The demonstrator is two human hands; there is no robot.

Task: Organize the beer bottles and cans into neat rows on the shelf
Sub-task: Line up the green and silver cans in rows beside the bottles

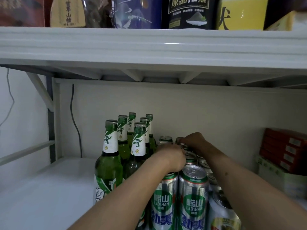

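Several green beer bottles [109, 156] with white neck labels stand in two rows on the white shelf [41, 188], left of centre. To their right stand several silver-and-green Laoshan cans [193, 193] in rows running back to the wall. My left hand [171, 157] reaches over the front cans, fingers curled down over a can in the left can row. My right hand [194, 141] lies farther back, fingers closed on the top of a rear can [180, 141]. My forearms hide much of the middle cans.
A white upper shelf [149, 47] with boxes and bags hangs close overhead. Stacked red boxes [285, 151] on a pale carton sit at the right. A dark cable [74, 120] runs down the back wall at left. A white can with a yellow label [222, 218] stands front right.
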